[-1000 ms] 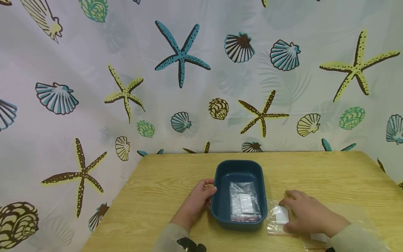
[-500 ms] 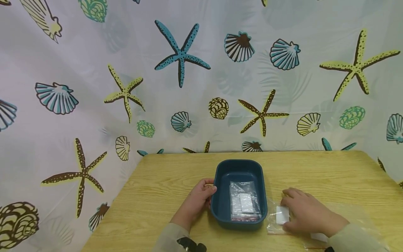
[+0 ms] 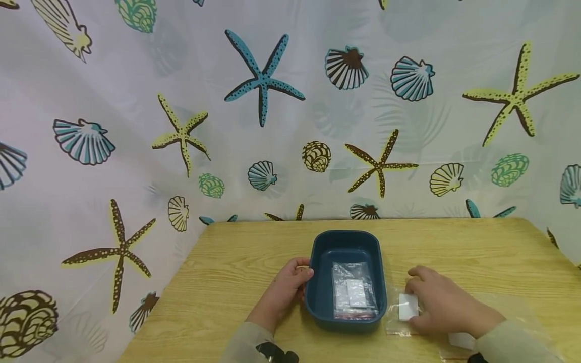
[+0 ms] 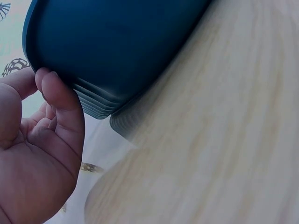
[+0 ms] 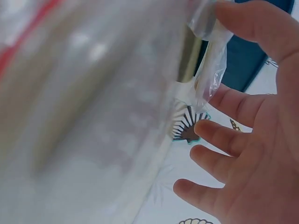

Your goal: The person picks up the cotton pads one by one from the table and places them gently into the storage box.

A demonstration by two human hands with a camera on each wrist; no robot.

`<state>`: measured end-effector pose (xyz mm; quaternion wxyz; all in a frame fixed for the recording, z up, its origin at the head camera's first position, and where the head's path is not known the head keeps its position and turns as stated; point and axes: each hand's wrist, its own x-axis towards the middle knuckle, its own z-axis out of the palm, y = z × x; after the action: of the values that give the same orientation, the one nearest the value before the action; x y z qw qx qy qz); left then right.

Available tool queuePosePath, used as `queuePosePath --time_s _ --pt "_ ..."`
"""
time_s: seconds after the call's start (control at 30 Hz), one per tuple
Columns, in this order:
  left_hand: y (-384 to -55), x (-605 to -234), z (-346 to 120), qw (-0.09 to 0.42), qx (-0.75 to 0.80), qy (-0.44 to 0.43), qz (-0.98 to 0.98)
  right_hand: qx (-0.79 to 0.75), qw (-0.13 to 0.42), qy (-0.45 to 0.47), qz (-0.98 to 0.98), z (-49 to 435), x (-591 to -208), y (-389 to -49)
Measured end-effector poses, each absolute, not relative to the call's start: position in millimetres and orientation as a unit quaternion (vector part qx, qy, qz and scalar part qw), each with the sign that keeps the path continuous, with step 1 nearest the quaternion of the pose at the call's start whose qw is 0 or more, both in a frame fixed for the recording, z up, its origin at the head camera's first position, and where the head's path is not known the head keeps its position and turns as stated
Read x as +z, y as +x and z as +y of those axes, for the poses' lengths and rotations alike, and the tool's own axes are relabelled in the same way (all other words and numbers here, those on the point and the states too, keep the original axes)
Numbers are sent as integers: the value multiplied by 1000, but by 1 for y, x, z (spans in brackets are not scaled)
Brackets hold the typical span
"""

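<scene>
Plastic bag (image 3: 394,326) with a white insert (image 3: 408,307): lay on the table (image 3: 254,242), just beside the right wall of the blue box (image 3: 346,326), well apart from the table's back edge and from both back corners. Could not tell whether touching that wall. Lay to the left of the right hand (image 3: 442,305), under the tips of thumb (image 5: 231,18) and index finger (image 5: 229,100), partly covered by them. Pointed roughly front to back with the long axis, so far as could be judged. Showed, in the right wrist view, folded plastic between thumb and index finger, with the other fingers spread; could not tell whether firmly pinched or merely touched.

Held the box by its left rim with the left hand (image 3: 290,280). Judged the key relation: bag much nearer to the right hand, box wall just to the left of it, with the left hand on the far side. Saw a second bag (image 3: 462,341) near the right wrist and one more bag (image 3: 356,292) inside the box.
</scene>
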<state>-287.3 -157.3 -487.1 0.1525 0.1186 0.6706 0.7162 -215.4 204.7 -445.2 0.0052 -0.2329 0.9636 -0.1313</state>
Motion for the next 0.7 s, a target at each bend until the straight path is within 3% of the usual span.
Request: queuePosePath --time_s 0.7 --pt "-287 -487 -156 153 721 107 667 -147 -46 -225 962 223 -398 -225"
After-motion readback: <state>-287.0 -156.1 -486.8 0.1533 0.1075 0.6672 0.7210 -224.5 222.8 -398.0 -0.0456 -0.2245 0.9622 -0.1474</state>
